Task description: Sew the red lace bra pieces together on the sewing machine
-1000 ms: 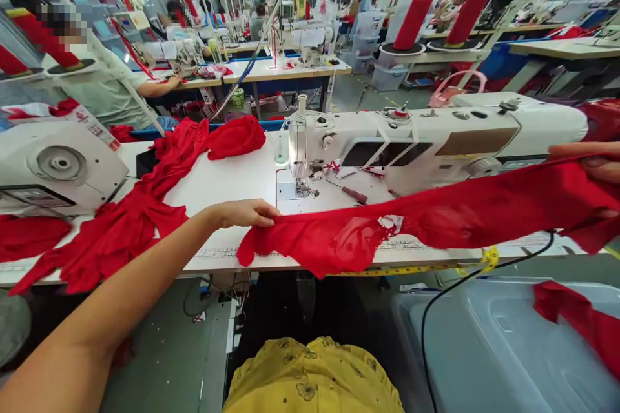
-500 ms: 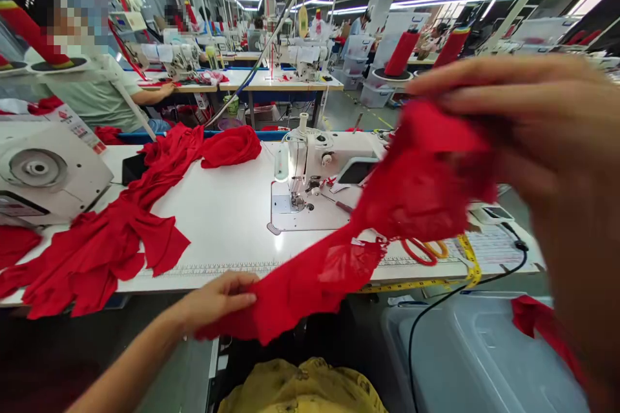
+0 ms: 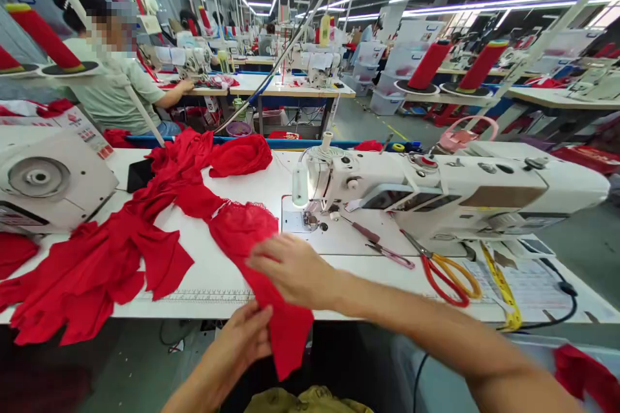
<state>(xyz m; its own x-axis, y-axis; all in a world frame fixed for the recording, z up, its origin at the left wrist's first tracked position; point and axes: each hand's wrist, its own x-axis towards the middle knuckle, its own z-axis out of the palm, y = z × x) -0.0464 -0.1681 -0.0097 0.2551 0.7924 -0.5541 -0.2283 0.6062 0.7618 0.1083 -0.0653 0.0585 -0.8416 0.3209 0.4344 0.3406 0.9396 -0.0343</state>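
A long red fabric piece with lace trim (image 3: 245,229) lies slantwise over the table's front edge, its near end hanging down. My left hand (image 3: 247,332) is closed on the fabric's left edge, thumb on top, just off the table's front. My right hand (image 3: 295,271) is closed over the middle of the same piece from the right, its fingertips slightly blurred. The far end of the piece reaches towards a heap of red fabric (image 3: 111,248) on the left. Beyond my right hand stands a white sewing machine (image 3: 436,184) with its lamp lit.
Orange-and-red-handled scissors (image 3: 448,274), a seam ripper (image 3: 390,255) and a yellow tape measure (image 3: 501,287) lie right of my hands. A second machine (image 3: 53,174) stands left. A grey plastic bin (image 3: 436,371) sits below right. A co-worker (image 3: 111,71) sits behind the left machine.
My right hand has come down and left from its raised place, bringing the stretched red piece onto the table. My left hand has moved slightly right and lower. The view has shifted right.
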